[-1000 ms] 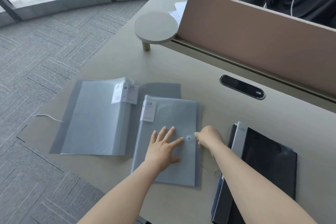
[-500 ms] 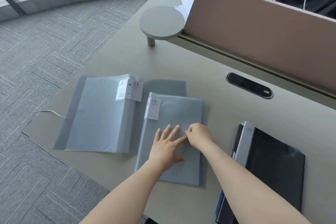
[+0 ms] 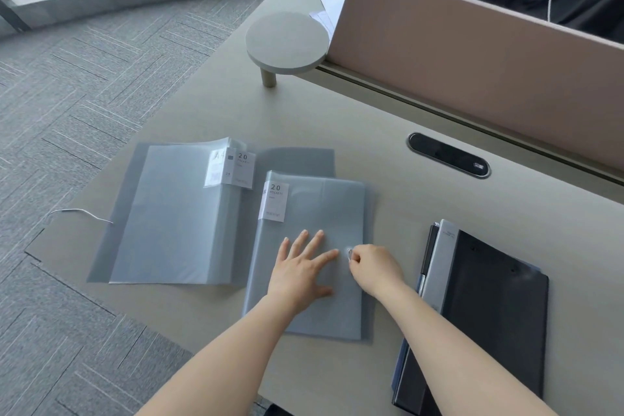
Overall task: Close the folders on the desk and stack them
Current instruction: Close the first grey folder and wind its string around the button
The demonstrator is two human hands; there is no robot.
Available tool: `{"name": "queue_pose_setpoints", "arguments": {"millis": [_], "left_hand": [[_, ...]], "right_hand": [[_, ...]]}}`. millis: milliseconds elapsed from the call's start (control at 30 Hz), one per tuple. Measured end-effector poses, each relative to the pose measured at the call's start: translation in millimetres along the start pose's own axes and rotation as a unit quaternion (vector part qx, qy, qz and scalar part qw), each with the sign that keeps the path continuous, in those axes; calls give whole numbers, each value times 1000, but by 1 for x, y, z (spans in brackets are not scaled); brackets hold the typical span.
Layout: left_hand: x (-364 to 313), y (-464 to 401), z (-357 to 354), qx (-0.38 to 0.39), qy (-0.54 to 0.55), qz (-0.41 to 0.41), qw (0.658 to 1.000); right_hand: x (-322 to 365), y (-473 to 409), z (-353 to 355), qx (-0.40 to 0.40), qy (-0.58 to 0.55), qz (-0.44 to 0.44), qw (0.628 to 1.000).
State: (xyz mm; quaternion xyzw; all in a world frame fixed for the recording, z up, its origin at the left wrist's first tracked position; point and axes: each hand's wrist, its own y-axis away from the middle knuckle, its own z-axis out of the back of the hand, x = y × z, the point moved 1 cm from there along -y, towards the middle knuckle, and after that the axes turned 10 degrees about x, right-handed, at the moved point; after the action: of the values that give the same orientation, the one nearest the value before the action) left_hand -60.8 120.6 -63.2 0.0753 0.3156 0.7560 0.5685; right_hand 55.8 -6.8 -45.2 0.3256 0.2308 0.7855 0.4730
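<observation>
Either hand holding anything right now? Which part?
Right hand pinches the small snap fastener on the closed grey folder's cover. Left hand lies flat on that cover, gripping nothing.

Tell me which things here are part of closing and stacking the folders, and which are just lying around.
Job: closed grey folder; open grey folder; dark folders; left hand; right hand.
Lying about: round stand; papers; white cord; desk port.
</observation>
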Motion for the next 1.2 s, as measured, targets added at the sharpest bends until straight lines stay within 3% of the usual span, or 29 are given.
{"name": "queue_pose_setpoints", "arguments": {"millis": [300, 567, 767, 867, 1000, 1200], "left_hand": [[0, 2, 1, 1, 0, -2, 1000], [1, 2, 1, 2, -7, -4, 1000], [4, 3, 6, 7, -10, -3, 1000], [12, 7, 15, -43, 36, 63, 996], [32, 17, 30, -116, 107, 190, 969], [54, 24, 37, -117, 265, 309, 906]], "right_hand": [[-16, -24, 23, -14, -25, -69, 997], [2, -36, 23, -36, -51, -25, 998], [-7, -22, 15, -97, -168, -48, 980], [-16, -13, 12, -129, -171, -88, 973], [-16, -1, 3, -114, -170, -111, 972], [-7, 10, 5, -83, -218, -112, 966]]}}
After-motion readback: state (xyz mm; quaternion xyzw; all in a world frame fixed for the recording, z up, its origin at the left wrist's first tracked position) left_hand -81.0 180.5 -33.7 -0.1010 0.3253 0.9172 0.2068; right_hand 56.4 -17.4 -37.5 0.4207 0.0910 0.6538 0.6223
